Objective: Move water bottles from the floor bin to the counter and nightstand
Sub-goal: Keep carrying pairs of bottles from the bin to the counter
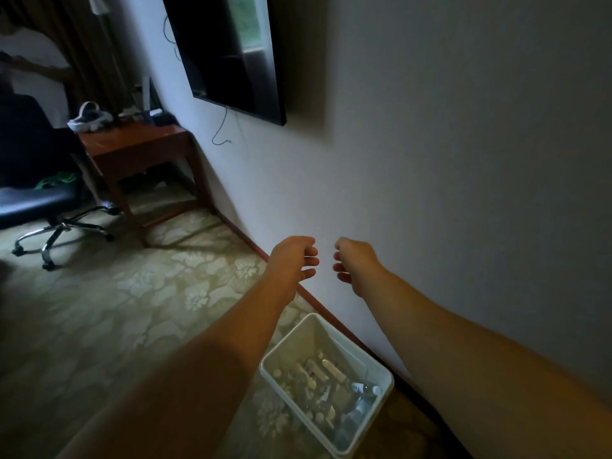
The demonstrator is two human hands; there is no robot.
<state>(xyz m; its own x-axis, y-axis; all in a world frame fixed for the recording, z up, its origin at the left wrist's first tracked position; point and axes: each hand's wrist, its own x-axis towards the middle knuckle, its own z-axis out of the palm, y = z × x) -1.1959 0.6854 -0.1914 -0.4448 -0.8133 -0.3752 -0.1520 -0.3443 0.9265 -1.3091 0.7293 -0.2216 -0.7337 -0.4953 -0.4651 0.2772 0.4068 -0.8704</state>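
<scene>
On the patterned carpet by the wall we see the white floor bin [374, 366], with water bottles [364, 390] lying jumbled inside. Above it, our left hand [293, 263] and right hand [356, 265] reach forward, loosely curled and holding nothing, just apart from each other. Farther off stand a wooden table [139, 144], an office chair [36, 200] and a wall television [228, 51].

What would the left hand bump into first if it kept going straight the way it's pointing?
Probably the white wall. The left hand is empty and stretched out high above the bin, with nothing visible between it and the wall, though depth is hard to judge.
</scene>
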